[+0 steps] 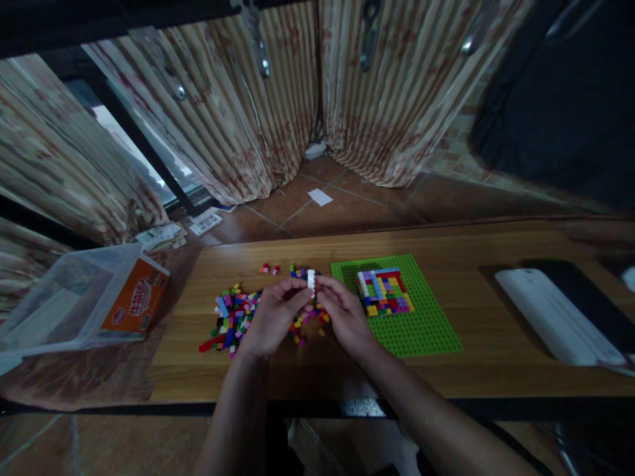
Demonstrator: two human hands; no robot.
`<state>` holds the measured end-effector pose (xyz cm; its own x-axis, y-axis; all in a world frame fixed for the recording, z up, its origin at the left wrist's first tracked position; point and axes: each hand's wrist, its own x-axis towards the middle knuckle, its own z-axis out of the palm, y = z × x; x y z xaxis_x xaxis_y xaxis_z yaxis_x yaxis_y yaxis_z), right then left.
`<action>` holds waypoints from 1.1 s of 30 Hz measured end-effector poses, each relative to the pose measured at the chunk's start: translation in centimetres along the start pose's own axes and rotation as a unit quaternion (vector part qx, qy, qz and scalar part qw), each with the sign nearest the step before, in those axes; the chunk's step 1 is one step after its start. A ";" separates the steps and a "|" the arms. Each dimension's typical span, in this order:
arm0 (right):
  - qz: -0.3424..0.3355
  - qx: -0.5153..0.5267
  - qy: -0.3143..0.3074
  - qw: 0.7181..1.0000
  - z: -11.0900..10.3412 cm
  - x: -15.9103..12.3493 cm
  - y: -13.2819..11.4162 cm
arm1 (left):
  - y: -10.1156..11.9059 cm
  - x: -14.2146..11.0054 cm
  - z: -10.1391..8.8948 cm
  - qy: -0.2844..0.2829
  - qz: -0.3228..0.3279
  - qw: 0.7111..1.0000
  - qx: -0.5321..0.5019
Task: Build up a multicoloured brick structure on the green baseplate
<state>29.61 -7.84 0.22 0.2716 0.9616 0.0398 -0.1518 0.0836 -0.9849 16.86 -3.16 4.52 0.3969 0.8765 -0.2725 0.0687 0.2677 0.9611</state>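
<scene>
A white toy brick (311,280) is held up on its end between my two hands, over the loose bricks. My left hand (278,311) pinches it from the left with thumb and fingers. From the right, the fingertips of my right hand (346,312) close on the same brick. Below and to the left lies a pile of small multicoloured bricks (233,320), partly hidden by my left hand. A green baseplate (421,334) is to the right of my hands. On it stands a low rectangular build of coloured bricks (385,292) with walls and gaps inside.
The wooden table (471,284) carries a white device (555,317) and a dark flat object (585,297) at the right. A clear plastic bin (64,284) with an orange box (136,297) stands off the left end. Patterned curtains (278,106) hang beyond.
</scene>
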 end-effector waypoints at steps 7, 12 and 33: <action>0.001 0.013 0.012 1.000 -1.0 0.0 -1.6 | 0.0 0.1 1.0 -0.017 0.013 1.000 0.005; -0.004 0.004 0.038 0.999 -2.2 -0.1 -2.2 | -0.2 0.0 3.1 -0.014 0.049 0.999 -0.006; -0.152 -0.473 0.037 0.867 -15.1 0.8 -4.0 | -1.2 1.0 4.1 0.003 0.056 0.996 0.063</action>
<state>44.75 -11.34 1.65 0.2279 0.9100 0.3462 0.7762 0.0448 -0.6288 20.91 -4.30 3.25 0.4040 0.9002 -0.1624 0.1390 0.1151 0.9836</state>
